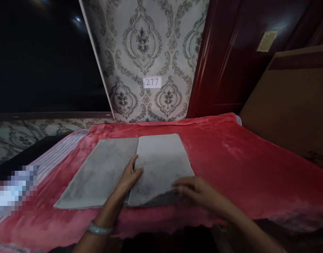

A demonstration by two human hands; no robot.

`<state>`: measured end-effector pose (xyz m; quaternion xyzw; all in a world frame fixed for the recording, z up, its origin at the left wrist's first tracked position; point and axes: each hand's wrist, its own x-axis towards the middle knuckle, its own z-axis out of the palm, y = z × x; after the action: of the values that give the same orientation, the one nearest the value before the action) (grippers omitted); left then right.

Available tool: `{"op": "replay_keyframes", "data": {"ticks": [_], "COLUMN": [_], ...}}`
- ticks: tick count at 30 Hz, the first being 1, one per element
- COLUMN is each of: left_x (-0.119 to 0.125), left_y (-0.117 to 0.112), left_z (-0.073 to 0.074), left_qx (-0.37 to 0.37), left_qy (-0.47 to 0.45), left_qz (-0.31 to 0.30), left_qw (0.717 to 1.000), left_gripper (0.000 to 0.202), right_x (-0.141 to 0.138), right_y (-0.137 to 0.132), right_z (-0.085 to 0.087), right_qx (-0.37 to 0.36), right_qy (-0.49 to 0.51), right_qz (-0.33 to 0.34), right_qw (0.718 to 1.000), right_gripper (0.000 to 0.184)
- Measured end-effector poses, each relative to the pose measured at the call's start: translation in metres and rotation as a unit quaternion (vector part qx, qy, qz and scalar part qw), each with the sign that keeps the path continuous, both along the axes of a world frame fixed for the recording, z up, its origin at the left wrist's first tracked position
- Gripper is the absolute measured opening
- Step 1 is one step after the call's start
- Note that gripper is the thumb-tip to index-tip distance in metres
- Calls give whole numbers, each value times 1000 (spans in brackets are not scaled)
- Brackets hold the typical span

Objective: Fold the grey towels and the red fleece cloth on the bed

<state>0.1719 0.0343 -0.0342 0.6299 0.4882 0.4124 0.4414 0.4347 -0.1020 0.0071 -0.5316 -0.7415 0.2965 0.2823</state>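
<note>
A grey cloth (111, 165) with a soft, brushed-looking surface lies spread on a red blanket. Its right part is a lighter layer (161, 154), divided from the darker left part by a straight vertical edge. My left hand (130, 174) rests on that edge, thumb and forefinger apart; its other fingers are mostly hidden. At the lower right corner of the light layer, my right hand (193, 188) is closed with bent fingers, slightly blurred. The layer's bottom edge curves up towards these fingers, and darker grey fabric shows below it.
The red blanket (225, 158) covers the surface, with a striped part (63, 151) at left. Behind stand a large black screen (45, 63), a patterned wall (143, 21) with a "277" label (152, 82), and dark red wood panelling (225, 52). A brown board (290, 102) leans at right.
</note>
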Motion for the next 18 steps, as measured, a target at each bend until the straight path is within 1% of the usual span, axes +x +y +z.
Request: {"op": "replay_keyframes", "data": {"ticks": [1, 2, 4, 5, 7, 9, 11, 13, 16, 18], "left_x": [-1, -3, -4, -5, -5, -5, -5, -4, -1, 2], "left_y": [-2, -5, -10, -12, -16, -19, -21, -22, -23, -22], "left_z": [-1, -3, -4, -5, -8, -12, -15, -16, -11, -6], "left_qx": [22, 48, 87, 95, 99, 106, 112, 106, 92, 89], "left_qy": [22, 50, 108, 133, 171, 189, 197, 206, 216, 218], "left_qz": [4, 10, 20, 21, 23, 30, 39, 43, 32, 18], "left_qw": [999, 998, 990, 986, 980, 976, 973, 972, 971, 972], "left_gripper": [72, 70, 65, 64, 62, 60, 59, 59, 61, 62], "right_x": [9, 19, 34, 40, 48, 52, 55, 58, 65, 70], "right_y": [20, 44, 97, 123, 168, 201, 222, 237, 252, 259], "right_z": [6, 10, 12, 12, 8, 4, 0, -4, -9, -12], "right_qx": [-4, 3, 61, 80, 97, 91, 76, 61, 44, 38], "right_qy": [25, 19, -49, -94, -175, -227, -248, -252, -263, -267], "right_qz": [-33, -67, -151, -179, -203, -199, -191, -191, -200, -215], "right_qw": [999, 998, 985, 976, 958, 949, 947, 947, 943, 939], "right_gripper": [39, 38, 35, 38, 48, 53, 52, 46, 35, 31]}}
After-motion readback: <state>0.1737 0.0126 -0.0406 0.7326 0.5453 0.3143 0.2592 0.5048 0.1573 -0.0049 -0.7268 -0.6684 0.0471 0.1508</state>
